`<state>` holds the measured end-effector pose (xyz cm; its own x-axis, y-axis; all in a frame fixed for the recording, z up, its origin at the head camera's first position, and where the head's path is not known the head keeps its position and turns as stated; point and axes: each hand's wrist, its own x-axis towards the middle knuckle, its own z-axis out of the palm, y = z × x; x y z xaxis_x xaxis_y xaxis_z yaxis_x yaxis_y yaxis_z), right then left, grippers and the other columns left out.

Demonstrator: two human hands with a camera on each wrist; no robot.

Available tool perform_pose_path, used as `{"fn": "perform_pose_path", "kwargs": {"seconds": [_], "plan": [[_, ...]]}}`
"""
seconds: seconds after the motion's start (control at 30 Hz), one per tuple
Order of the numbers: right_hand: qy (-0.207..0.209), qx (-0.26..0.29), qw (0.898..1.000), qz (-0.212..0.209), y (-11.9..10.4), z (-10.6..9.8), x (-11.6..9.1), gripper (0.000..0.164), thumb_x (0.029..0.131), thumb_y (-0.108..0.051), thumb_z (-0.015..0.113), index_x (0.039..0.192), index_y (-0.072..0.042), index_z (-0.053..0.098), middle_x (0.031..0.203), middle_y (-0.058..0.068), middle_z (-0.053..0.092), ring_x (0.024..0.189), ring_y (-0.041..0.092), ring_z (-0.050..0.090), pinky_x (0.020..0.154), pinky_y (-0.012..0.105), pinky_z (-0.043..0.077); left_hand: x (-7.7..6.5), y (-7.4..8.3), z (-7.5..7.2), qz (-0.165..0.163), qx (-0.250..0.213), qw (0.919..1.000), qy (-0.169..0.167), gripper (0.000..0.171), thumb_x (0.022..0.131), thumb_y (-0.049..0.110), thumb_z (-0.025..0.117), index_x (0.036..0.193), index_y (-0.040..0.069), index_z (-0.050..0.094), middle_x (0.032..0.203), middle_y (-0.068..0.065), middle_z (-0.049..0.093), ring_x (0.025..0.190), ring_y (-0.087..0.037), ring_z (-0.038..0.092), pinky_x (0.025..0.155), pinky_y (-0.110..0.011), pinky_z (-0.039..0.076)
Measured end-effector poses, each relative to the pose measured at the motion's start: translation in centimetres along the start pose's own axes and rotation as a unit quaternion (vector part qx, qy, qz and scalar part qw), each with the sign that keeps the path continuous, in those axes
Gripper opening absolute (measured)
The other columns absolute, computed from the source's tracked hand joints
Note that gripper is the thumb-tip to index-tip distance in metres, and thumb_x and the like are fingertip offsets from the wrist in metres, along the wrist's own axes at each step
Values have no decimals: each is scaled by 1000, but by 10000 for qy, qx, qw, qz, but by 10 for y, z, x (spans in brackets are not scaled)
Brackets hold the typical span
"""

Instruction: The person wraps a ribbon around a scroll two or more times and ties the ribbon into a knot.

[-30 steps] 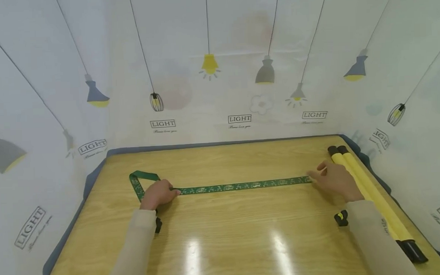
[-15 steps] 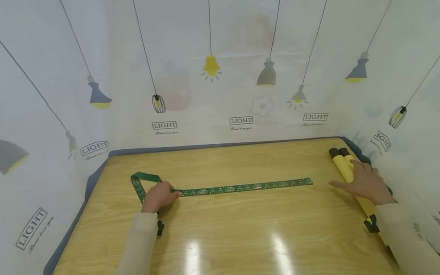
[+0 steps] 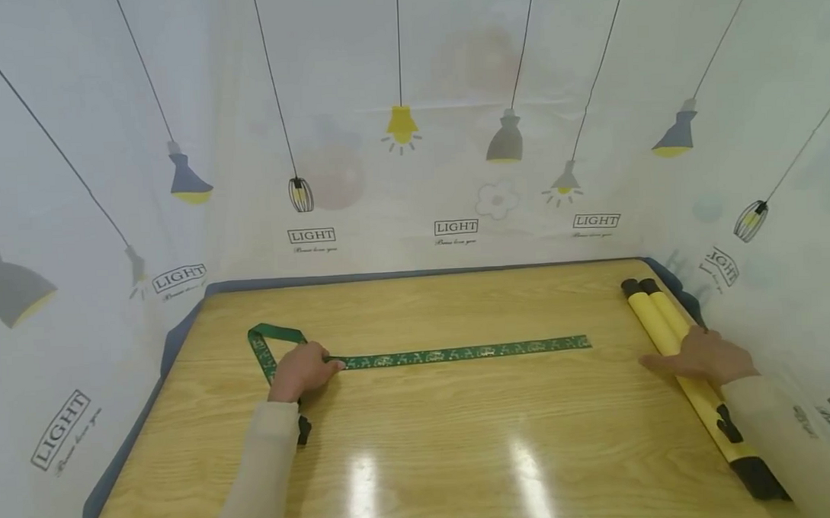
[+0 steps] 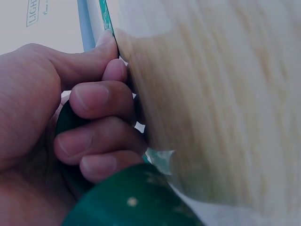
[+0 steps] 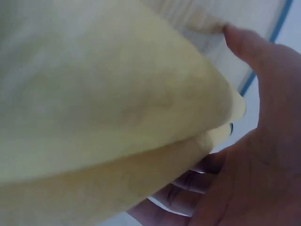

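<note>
A green ribbon [image 3: 459, 354] with a light printed pattern stretches straight across the wooden table, its right end lying free. My left hand [image 3: 301, 371] pinches it between thumb and forefinger, the other fingers curled in. Left of that hand the rest of the ribbon bends into an angular loop [image 3: 263, 352]; in the left wrist view a green length [image 4: 127, 200] passes below the fingers. Two yellow tubes [image 3: 654, 323] with black ends lie side by side at the right. Over them spreads my right hand [image 3: 710, 358], thumb straight out on the near side, fingers [image 5: 183, 197] along the far side.
The wooden table [image 3: 462, 425] has a dark blue border along its back and sides. White walls [image 3: 354, 78] printed with lamps and lettering rise close behind and at both sides. The black lower ends [image 3: 759, 477] of the tubes lie by the right sleeve.
My right hand has let go of the ribbon's right end and moved right, then slightly down over the yellow tubes. The left hand keeps its pinch in the same place.
</note>
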<state>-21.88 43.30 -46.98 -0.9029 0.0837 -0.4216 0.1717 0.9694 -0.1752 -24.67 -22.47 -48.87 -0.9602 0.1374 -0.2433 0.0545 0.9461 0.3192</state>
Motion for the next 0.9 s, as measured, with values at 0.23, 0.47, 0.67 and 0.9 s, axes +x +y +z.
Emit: {"fn": "perform_pose_path", "kwargs": {"seconds": [0.23,0.47,0.67,0.9], "plan": [[50,-61,9998,-158,12,6,7,89,87,-78,45,91,11,47,72,11,46,61,22,53,52,32,43,-2,-1,3,126,-33,9999,104,48,96,37,63,123,-1,68,117,-20,68,90,-29,67,79,-49,53],[135,-100,9991,-393,12,4,7,81,89,-73,47,88,8,46,68,9,45,54,19,51,48,31,42,-4,-1,3,123,-5,9999,99,50,97,38,61,126,-2,66,121,-21,66,98,-34,66,83,-51,52],[194,37,9989,-433,6,1,6,93,88,-72,49,106,18,38,71,10,44,59,22,50,49,32,42,-3,-3,1,76,-12,9999,101,51,97,38,60,128,-3,65,123,-21,65,103,-36,64,85,-52,51],[478,-38,9964,-700,-15,-11,10,108,91,-73,44,120,30,37,83,22,53,66,24,54,57,36,46,-4,-1,0,13,7,9999,106,53,97,39,61,129,-3,64,125,-21,64,106,-37,63,86,-52,51]]}}
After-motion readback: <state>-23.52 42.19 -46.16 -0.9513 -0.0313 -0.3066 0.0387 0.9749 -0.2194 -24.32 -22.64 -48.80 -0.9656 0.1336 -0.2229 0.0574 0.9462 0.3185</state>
